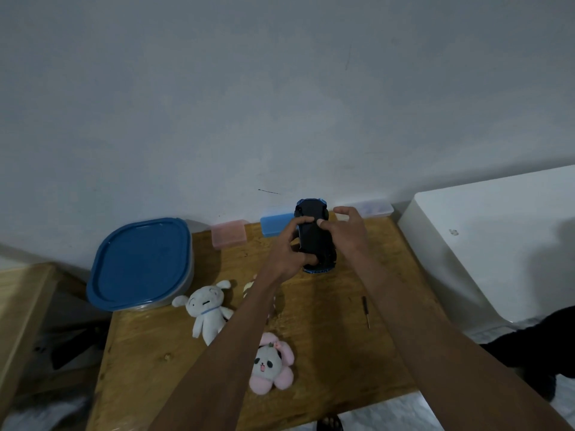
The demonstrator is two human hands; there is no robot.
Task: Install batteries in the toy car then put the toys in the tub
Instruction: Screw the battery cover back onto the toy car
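Wooden and honey-coloured, the worktop [311, 321] stands against a pale grey wall, a white appliance [485, 244] just beside its right edge. At the far left corner sits the tub [140, 262], a clear container with its blue lid on. Above the middle of the worktop a person holds the toy car [314, 236] upside down, its dark underside facing up and blue bodywork showing at both ends. The left hand [291, 250] grips the car from the left, thumb across the underside and fingers curled beneath; the right hand [343, 228] pinches at the underside with thumb and forefinger, its other fingers lifted. A white plush dog [207, 306] lies near the tub, and a pink-eared panda plush [272, 365] lies nearer the front edge, between the two forearms. Along the wall stand a blue box [275, 224], a pink box [228, 234] and a clear box [373, 209]. A small screwdriver [365, 311] lies on the worktop, right of the toys.
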